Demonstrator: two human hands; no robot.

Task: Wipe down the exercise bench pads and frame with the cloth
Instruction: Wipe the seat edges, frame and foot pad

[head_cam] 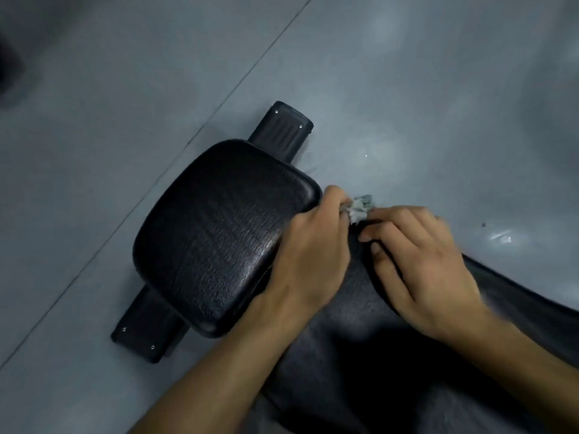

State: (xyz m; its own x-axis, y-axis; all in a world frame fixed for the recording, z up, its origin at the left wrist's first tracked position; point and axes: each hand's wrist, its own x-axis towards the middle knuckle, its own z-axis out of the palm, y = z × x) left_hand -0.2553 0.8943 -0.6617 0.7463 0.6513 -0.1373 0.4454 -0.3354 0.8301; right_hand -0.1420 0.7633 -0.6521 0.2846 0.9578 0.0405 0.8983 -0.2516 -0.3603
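**gymrat_42:** So where's the wipe-down at? I see the left hand (308, 245) lying over the near corner of the seat pad (219, 236), fingers curled around a small bunched-up grey cloth (360, 208) right at the pad's edge. The right hand (416, 264) is just beside it, on the longer back pad (360, 308), fingertips touching the cloth's other side. Can't tell if it's actually pinching it or just nudging it.

**benchpress_dave:** Yeah, looks to me like they're rewadding or passing the cloth over the gap between the two pads. Honestly the risk is that the rag is scrunched into a tiny ball. Wipe with that and you'll only hit a thin strip per pass and miss most of that textured vinyl.

**gymrat_42:** Also it's hanging past the pad edge, over the floor (125, 120). A loose hold during a handoff and it drops, picks up grit, then you're smearing that around.

**benchpress_dave:** And the frame feet (285, 130) sticking out either side look easy to skip. I'd guess the frame isn't done yet, but can't say from this.
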